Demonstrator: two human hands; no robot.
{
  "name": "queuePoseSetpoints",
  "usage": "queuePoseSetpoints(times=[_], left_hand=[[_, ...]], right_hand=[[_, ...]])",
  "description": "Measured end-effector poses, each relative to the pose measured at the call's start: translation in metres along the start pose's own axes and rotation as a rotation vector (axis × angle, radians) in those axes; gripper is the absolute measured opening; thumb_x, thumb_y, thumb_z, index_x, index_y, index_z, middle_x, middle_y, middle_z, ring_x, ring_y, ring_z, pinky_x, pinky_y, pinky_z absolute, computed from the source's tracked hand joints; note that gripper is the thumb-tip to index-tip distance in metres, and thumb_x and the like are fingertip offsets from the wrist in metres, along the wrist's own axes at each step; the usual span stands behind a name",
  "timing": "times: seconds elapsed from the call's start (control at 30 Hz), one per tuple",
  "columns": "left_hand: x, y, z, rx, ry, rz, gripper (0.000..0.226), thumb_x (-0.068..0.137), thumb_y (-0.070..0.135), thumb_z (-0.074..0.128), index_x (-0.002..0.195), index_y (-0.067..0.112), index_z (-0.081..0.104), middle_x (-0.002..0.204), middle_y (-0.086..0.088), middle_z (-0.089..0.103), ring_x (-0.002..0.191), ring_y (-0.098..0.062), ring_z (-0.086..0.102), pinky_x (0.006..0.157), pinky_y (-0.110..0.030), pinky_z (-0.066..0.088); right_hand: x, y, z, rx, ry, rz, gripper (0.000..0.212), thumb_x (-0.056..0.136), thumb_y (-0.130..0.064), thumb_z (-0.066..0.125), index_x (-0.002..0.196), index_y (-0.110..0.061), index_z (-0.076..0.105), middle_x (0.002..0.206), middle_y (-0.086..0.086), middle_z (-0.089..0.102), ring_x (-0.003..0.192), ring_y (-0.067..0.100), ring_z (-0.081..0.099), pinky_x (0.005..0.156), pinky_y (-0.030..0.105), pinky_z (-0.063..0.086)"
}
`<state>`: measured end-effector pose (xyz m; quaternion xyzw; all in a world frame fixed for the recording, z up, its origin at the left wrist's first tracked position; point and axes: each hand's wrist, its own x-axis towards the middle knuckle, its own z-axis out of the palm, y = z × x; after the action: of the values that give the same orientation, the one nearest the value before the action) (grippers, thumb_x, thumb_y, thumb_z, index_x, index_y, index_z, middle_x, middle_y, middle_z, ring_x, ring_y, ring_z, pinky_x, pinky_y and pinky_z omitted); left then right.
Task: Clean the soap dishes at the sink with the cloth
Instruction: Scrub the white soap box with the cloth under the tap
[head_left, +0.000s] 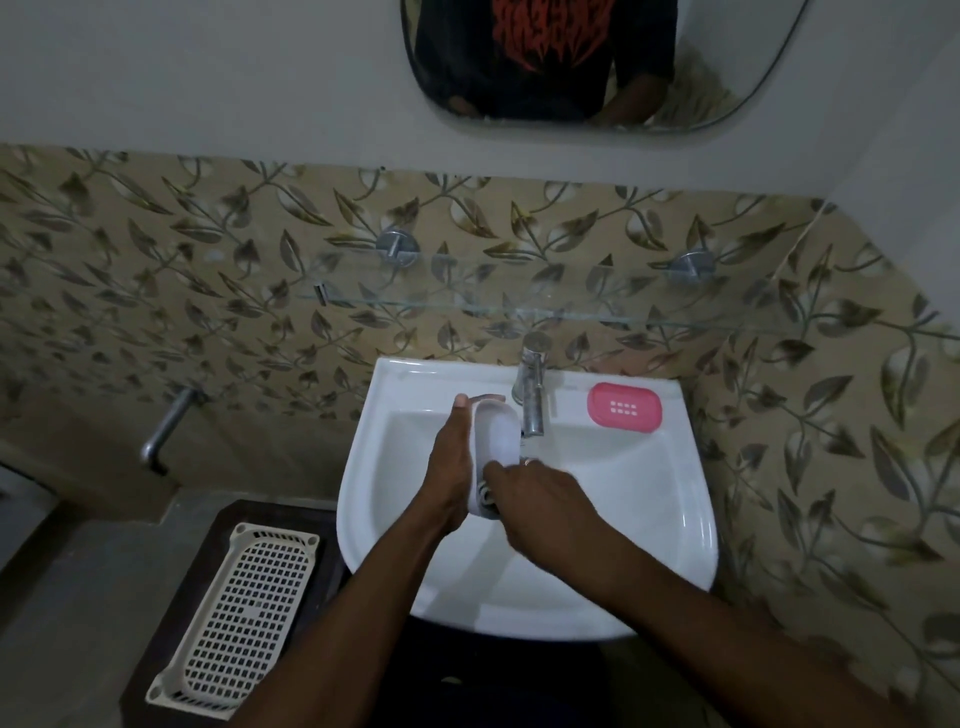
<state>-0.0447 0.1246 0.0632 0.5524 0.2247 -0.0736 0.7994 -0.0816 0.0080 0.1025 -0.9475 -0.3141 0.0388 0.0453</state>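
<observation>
**Clerk:** What was noted at the left?

**Inspector:** A cream perforated basket (234, 613) lay flat on a dark counter (156, 639) beside the sink (675, 525).

**Clerk:** And the left grip (451, 460)?

**Inspector:** Over the basin. It was curled round the white soap dish (497, 434), palm along the dish's left edge and fingertips hooked over its far end.

**Clerk:** Orientation of that dish?

**Inspector:** Stood on edge, clear of the basin. Its long axis ran from the person toward the wall, the far end just left of the faucet (532, 397). The broad face was turned right and upward.

**Clerk:** The cloth (487, 497)?

**Inspector:** Bunched against the dish's near end and mostly hidden.

**Clerk:** The right grip (543, 501)?

**Inspector:** Back of the hand uppermost, fingers bent down and closed upon the cloth at the near end of the white dish.

**Clerk:** Further right?

**Inspector:** A pink soap dish (625, 408) lay flat on the sink's back ledge, just right of the faucet. Its long axis ran left to right along the wall, drain slots upward, with neither hand touching it.
</observation>
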Motion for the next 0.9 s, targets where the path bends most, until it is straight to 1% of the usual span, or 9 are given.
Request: queuePoseSetpoints(times=[0.07, 0.2, 0.3, 0.4, 0.53, 0.67, 0.8, 0.83, 0.9], left_hand=[[-0.003, 0.0, -0.001, 0.016, -0.015, 0.08, 0.053, 0.104, 0.048, 0.029, 0.117, 0.014, 0.067, 0.1, -0.011, 0.072, 0.078, -0.019, 0.071, 0.064, -0.032, 0.058], [-0.008, -0.011, -0.007, 0.157, -0.039, 0.245, 0.045, 0.1, 0.053, 0.032, 0.108, 0.028, 0.069, 0.106, 0.012, 0.072, 0.102, -0.014, 0.067, 0.085, -0.028, 0.055], [-0.007, -0.014, -0.011, 0.201, -0.063, 0.32, 0.046, 0.095, 0.051, 0.031, 0.114, 0.027, 0.066, 0.113, 0.02, 0.069, 0.108, -0.002, 0.063, 0.089, -0.017, 0.049], [-0.006, -0.007, -0.012, 0.267, -0.112, 0.381, 0.048, 0.097, 0.05, 0.029, 0.119, 0.025, 0.064, 0.121, 0.012, 0.067, 0.113, -0.007, 0.062, 0.092, -0.021, 0.05], [-0.007, -0.003, -0.013, 0.198, -0.168, 0.39, 0.045, 0.098, 0.044, 0.034, 0.118, 0.016, 0.062, 0.105, -0.004, 0.075, 0.098, -0.019, 0.071, 0.08, -0.027, 0.057], [-0.01, -0.002, -0.009, 0.158, -0.212, 0.422, 0.044, 0.098, 0.038, 0.032, 0.117, 0.01, 0.059, 0.104, 0.002, 0.076, 0.097, -0.015, 0.071, 0.079, -0.024, 0.056], [-0.015, 0.002, -0.011, 0.325, -0.213, 0.548, 0.055, 0.092, 0.068, 0.037, 0.125, 0.028, 0.056, 0.122, 0.009, 0.066, 0.114, -0.014, 0.064, 0.093, -0.028, 0.053], [-0.016, 0.002, -0.013, 0.364, -0.217, 0.569, 0.059, 0.09, 0.071, 0.036, 0.129, 0.031, 0.054, 0.128, 0.013, 0.063, 0.12, -0.013, 0.06, 0.098, -0.027, 0.05], [-0.017, 0.001, -0.017, 0.417, -0.241, 0.527, 0.061, 0.088, 0.076, 0.034, 0.137, 0.041, 0.046, 0.137, 0.027, 0.054, 0.129, -0.002, 0.051, 0.101, -0.017, 0.044]], right_hand=[[0.0, -0.003, 0.003, 0.168, -0.095, 0.088, 0.019, 0.088, -0.009, 0.051, 0.107, -0.006, 0.048, 0.098, 0.016, 0.063, 0.079, 0.03, 0.057, 0.061, 0.03, 0.034], [0.006, 0.004, -0.001, 0.646, -0.161, 0.257, 0.014, 0.093, -0.019, 0.044, 0.095, -0.008, 0.053, 0.1, 0.011, 0.065, 0.089, 0.026, 0.063, 0.073, 0.034, 0.049], [0.006, 0.005, -0.004, 1.012, -0.199, 0.419, 0.018, 0.088, -0.021, 0.047, 0.094, -0.014, 0.063, 0.097, 0.007, 0.071, 0.088, 0.023, 0.068, 0.085, 0.04, 0.055], [0.01, 0.008, -0.009, 1.254, -0.159, 0.507, 0.019, 0.09, -0.017, 0.051, 0.095, -0.01, 0.068, 0.092, 0.012, 0.074, 0.085, 0.028, 0.072, 0.086, 0.045, 0.057], [0.019, 0.01, -0.021, 1.413, -0.024, 0.584, 0.016, 0.093, -0.017, 0.054, 0.094, -0.013, 0.069, 0.092, 0.01, 0.076, 0.088, 0.028, 0.072, 0.089, 0.046, 0.055], [0.025, 0.016, -0.03, 1.655, 0.041, 0.7, 0.016, 0.091, -0.014, 0.057, 0.098, -0.007, 0.069, 0.099, 0.018, 0.074, 0.095, 0.035, 0.07, 0.092, 0.049, 0.053], [0.023, 0.015, -0.031, 2.215, 0.032, 0.82, 0.03, 0.089, -0.025, 0.064, 0.106, -0.001, 0.069, 0.102, 0.02, 0.072, 0.095, 0.033, 0.069, 0.091, 0.045, 0.053], [0.022, 0.015, -0.031, 2.262, 0.017, 0.787, 0.035, 0.086, -0.029, 0.07, 0.107, -0.001, 0.07, 0.104, 0.02, 0.072, 0.097, 0.033, 0.069, 0.091, 0.044, 0.053], [0.022, 0.014, -0.033, 2.025, 0.044, 0.752, 0.04, 0.08, -0.028, 0.077, 0.109, -0.001, 0.069, 0.104, 0.021, 0.072, 0.095, 0.034, 0.071, 0.087, 0.044, 0.056]])
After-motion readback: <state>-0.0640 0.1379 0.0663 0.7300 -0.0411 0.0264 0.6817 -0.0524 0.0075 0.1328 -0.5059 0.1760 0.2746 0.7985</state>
